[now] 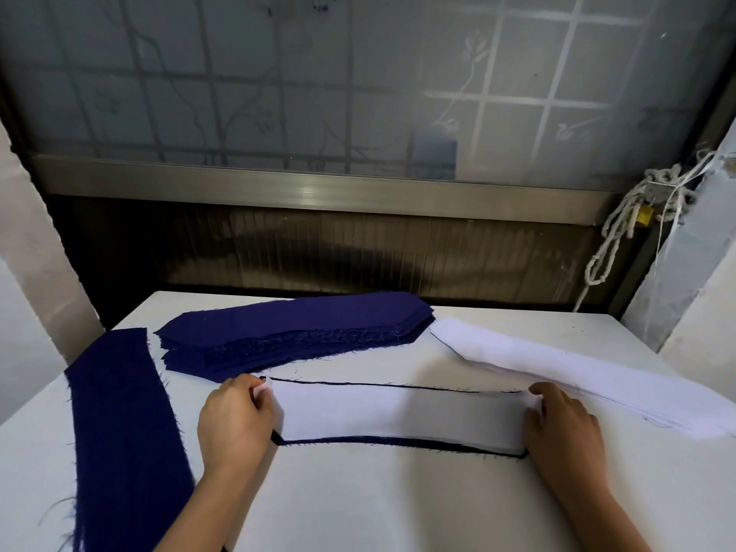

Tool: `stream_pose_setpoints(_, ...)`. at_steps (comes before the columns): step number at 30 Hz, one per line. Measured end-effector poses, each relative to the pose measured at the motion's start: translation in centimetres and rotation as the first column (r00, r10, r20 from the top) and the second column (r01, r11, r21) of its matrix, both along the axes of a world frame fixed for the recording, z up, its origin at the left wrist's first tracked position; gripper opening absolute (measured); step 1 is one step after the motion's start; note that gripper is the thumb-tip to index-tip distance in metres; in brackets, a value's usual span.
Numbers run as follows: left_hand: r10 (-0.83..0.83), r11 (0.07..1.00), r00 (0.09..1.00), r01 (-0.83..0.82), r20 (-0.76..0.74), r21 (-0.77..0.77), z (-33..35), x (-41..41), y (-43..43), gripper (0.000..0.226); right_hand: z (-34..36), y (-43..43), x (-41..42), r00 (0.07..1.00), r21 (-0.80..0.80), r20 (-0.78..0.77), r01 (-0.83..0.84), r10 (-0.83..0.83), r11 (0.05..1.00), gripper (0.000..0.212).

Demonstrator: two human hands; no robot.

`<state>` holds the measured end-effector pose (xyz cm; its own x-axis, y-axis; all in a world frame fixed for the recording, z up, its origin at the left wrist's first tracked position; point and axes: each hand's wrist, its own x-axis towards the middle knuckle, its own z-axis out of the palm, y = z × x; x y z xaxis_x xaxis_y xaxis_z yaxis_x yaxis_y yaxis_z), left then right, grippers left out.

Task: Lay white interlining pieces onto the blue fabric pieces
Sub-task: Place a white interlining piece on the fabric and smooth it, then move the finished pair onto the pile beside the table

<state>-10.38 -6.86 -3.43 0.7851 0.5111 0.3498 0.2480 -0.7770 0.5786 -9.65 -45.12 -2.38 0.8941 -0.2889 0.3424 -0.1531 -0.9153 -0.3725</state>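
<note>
while pinching interlining [398, 412] corner in left hand [235, 420], resting right hand [561, 424] on other end over blue piece [378, 439]; right grip unclear.

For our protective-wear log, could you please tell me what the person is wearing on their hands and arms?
Nothing that shows. The left hand and right hand are bare, with no gloves, rings or tape. The left forearm and right forearm are uncovered down to the frame's lower edge, so no sleeve, watch or bracelet is in view.
</note>
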Motion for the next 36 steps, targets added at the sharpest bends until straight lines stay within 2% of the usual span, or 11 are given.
stream_pose_setpoints(2, 0.004, 1.000, 1.000, -0.004, -0.006, -0.026, 0.2, -0.1, -0.1, 0.012, -0.2, 0.0, 0.0, 1.000, -0.011, 0.005, 0.008, -0.007, 1.000, 0.037)
stream_pose_setpoints(4, 0.007, 0.999, 1.000, -0.008, -0.016, -0.038, 0.5, -0.2, -0.3, 0.017, -0.3, 0.1, 0.1, 1.000, -0.021, 0.020, 0.014, -0.014, 1.000, 0.037)
stream_pose_setpoints(9, 0.027, 0.982, 0.999, -0.020, -0.032, 0.189, 0.9, -0.6, -0.6, 0.043, -0.5, 0.2, 0.2, 1.000, -0.102, 0.029, 0.014, -0.012, 0.995, 0.035)
stream_pose_setpoints(14, 0.096, 0.960, 0.995, -0.093, 0.002, 0.262, 3.9, 1.7, 3.1, 0.037, -0.6, 0.4, 0.2, 1.000, -0.158, 0.012, 0.021, -0.019, 0.987, 0.031)
stream_pose_setpoints(18, 0.207, 0.947, 0.964, -0.155, -0.165, 0.280, 6.3, 4.9, 7.1, 0.037, -0.5, 0.5, 0.2, 0.999, -0.194, -0.022, 0.021, -0.026, 0.981, 0.027)
stream_pose_setpoints(21, 0.217, 0.951, 0.936, -0.138, -0.277, 0.276, 6.2, 5.9, 8.5, 0.032, -0.3, 0.6, 0.2, 0.998, -0.210, -0.051, 0.026, -0.038, 0.977, 0.027)
stream_pose_setpoints(27, 0.232, 0.948, 0.926, -0.147, -0.298, 0.281, 6.4, 6.8, 8.9, 0.029, -0.2, 0.7, 0.1, 0.998, -0.209, -0.057, 0.023, -0.035, 0.978, 0.020)
stream_pose_setpoints(30, 0.240, 0.923, 0.927, -0.125, -0.289, 0.365, 6.3, 6.8, 8.6, 0.027, -0.2, 0.7, 0.1, 0.998, -0.207, -0.055, 0.020, -0.032, 0.978, 0.019)
stream_pose_setpoints(33, 0.198, 0.925, 0.934, -0.077, -0.299, 0.371, 6.0, 6.6, 8.6, 0.024, -0.2, 0.7, 0.1, 0.998, -0.212, -0.058, 0.017, -0.030, 0.977, 0.019)
stream_pose_setpoints(36, 0.037, 0.955, 0.962, 0.046, -0.271, 0.293, 5.5, 6.6, 8.8, 0.013, -0.2, 0.8, 0.1, 0.996, -0.228, -0.080, 0.018, -0.038, 0.973, 0.020)
